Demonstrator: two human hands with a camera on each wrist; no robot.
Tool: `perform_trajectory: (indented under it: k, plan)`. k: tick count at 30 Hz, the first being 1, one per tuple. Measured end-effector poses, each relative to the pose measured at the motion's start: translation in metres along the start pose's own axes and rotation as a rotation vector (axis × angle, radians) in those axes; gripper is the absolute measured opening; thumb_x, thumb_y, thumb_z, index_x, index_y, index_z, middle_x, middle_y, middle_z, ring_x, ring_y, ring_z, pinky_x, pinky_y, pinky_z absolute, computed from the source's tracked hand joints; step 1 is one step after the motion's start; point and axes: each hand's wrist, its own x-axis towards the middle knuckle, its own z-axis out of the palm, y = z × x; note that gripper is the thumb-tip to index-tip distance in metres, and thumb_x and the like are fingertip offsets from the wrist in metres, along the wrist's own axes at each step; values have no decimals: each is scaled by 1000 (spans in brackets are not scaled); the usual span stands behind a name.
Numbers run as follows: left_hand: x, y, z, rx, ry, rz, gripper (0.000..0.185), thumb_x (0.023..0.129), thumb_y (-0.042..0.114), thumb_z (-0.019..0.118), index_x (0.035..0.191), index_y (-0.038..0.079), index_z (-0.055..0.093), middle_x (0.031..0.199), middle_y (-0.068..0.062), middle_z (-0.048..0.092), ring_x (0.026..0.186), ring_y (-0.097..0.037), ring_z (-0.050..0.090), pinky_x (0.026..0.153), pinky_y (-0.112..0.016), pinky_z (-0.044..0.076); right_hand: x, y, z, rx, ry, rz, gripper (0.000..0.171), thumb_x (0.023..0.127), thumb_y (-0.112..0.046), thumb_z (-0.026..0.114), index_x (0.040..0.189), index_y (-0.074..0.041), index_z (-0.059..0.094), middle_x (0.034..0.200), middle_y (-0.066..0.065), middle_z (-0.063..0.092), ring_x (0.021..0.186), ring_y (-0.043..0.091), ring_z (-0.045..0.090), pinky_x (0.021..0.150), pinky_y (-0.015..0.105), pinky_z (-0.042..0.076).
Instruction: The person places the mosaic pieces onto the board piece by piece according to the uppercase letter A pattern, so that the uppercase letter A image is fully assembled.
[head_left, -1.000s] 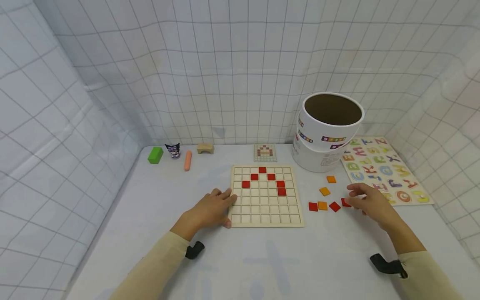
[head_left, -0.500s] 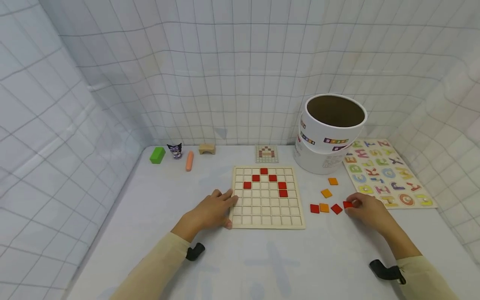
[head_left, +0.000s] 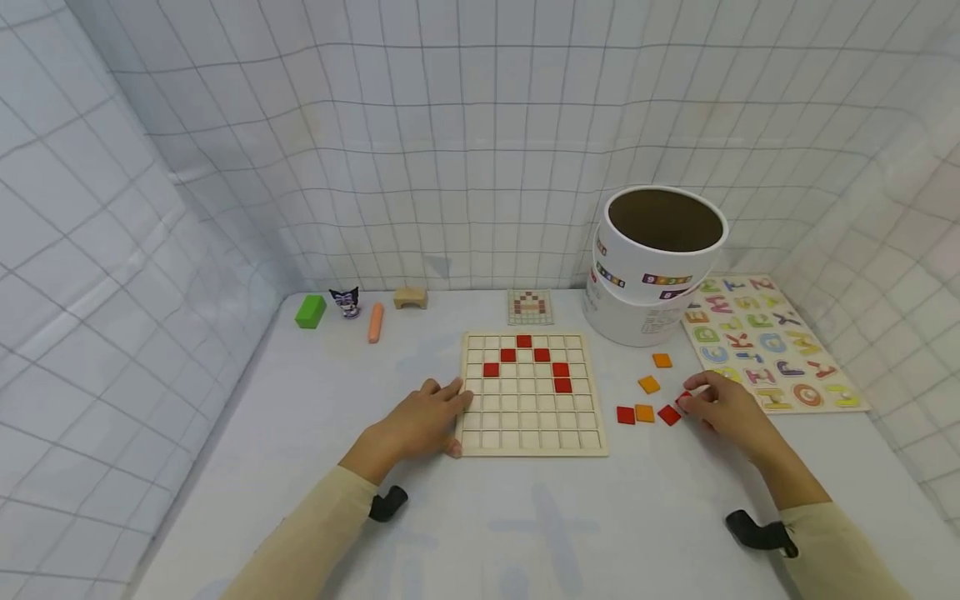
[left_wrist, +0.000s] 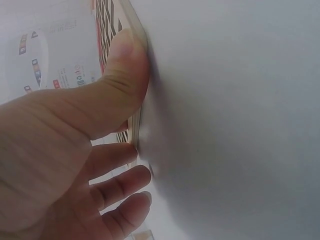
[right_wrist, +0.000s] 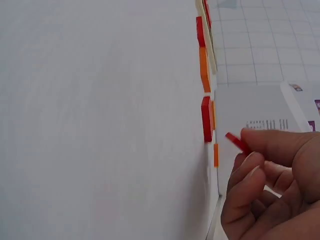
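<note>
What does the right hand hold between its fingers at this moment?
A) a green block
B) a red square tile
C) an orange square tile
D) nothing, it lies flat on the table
B: in the right wrist view the right hand pinches a thin red tile lifted off the table, while the other loose tiles lie beside the grid board in the head view.

Loose tiles [head_left: 646,402] lie right of the grid board [head_left: 531,392].

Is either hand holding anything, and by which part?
The right hand pinches a red tile by its edge; the left hand only steadies the grid board.
</note>
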Motion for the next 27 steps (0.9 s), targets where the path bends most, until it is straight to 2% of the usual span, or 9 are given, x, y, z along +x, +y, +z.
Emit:
perform_trajectory:
  k: [3,8,16,21,27]
  plan:
    - [0,-1,1,0,1,-3,88,81,45,80,155,12,45,164,-12,34,137,-34,43,111,-51,40,6,-15,13,140,-45,-36,47,99,-35,69,129,-1,57,82,11,57,65,18,53,59,29,46]
    - [1,0,2,-4,2,-3,89,80,45,80,155,12,45,164,-12,34,137,-34,43,110,-51,40,19,-41,40,321,-139,-29,51,93,-32,76,129,-2,56,80,10,60,70,17,58,63,27,52]
    - [0,0,1,12,-2,3,88,81,45,80,154,11,46,164,-13,34,136,-35,43,110,-51,41,31,-72,80,464,-244,-46,44,94,-16,75,129,-1,55,82,7,65,66,16,60,60,25,52]
    - [0,1,-1,1,-11,1,87,81,43,81,154,11,45,164,-13,34,137,-35,43,111,-52,39,35,-81,96,430,-269,-62,38,94,-10,73,126,1,54,82,10,65,64,17,62,62,26,55]
    - [2,2,-2,13,-19,-4,88,81,43,81,155,11,45,164,-13,34,139,-35,42,112,-52,39,38,-89,102,250,-237,-59,28,92,-8,72,116,-3,59,80,10,62,59,19,60,58,29,54]
